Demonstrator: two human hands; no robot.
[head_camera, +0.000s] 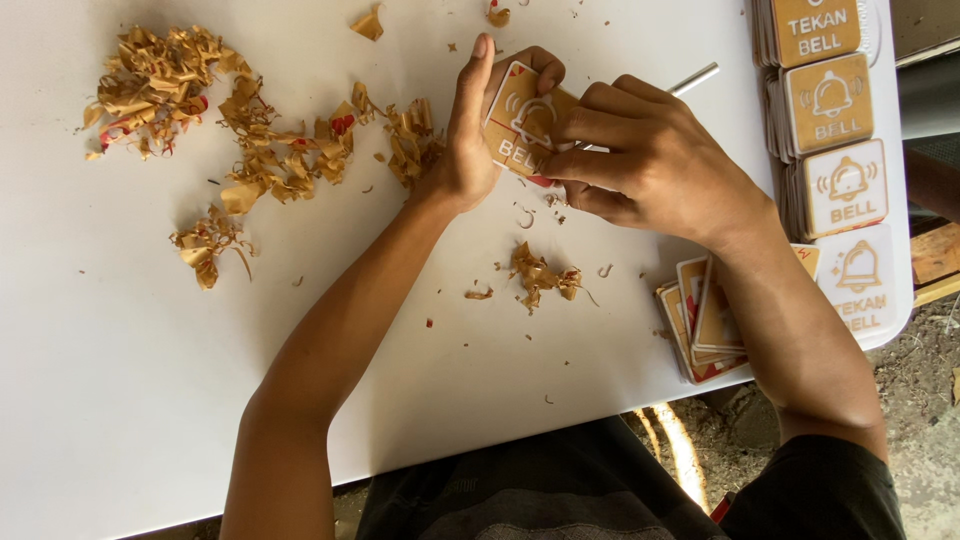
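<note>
Fingers of the left hand (470, 150) are gripping a square sign (525, 125) while the right hand (640, 160), curled tight, is peeling its brown paper, needing gentle pulling.

Tan bell-patterned plaque (525, 125), white table (130, 350)

Two hands, left hand (470, 150) and right hand (650, 160), hold one plaque (525, 115). Four plaque stacks (835, 105) line the table's (150, 400) right edge. One loose pile (705, 320) sits near its front edge.
</note>
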